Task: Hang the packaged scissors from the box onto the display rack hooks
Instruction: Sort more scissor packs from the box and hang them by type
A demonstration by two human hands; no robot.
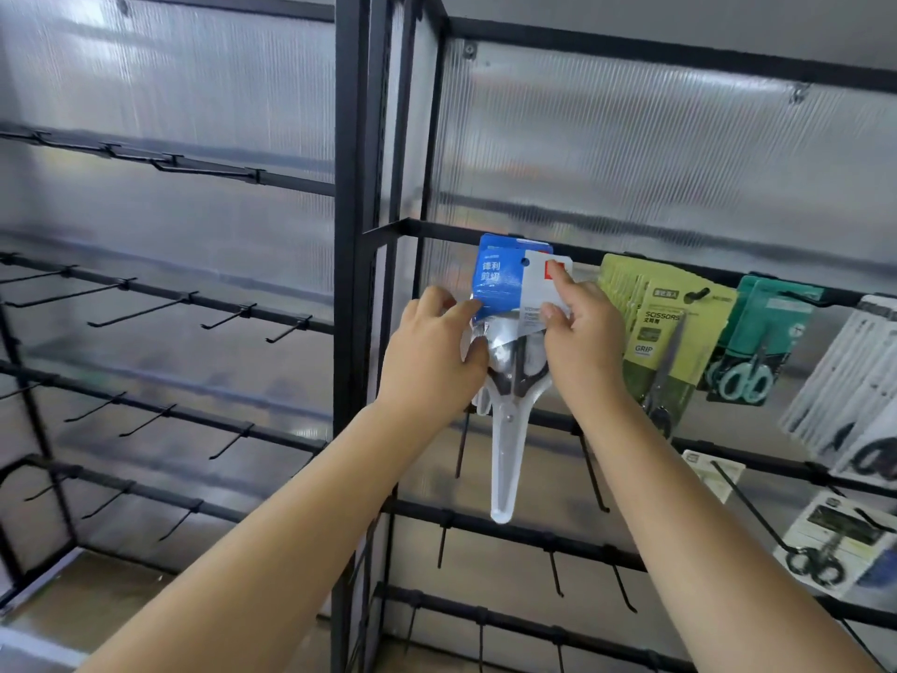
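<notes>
Now both hands (pixel 432 352) (pixel 580 332) grip the packaged scissors (pixel 509 361), long axis vertical, tip pointing down.

Retail shop, stationery aisle: black display rack (pixel 349 332) w/ peg hooks (pixel 286 330), carded scissors packs (pixel 672 327) hung in rows.
</notes>
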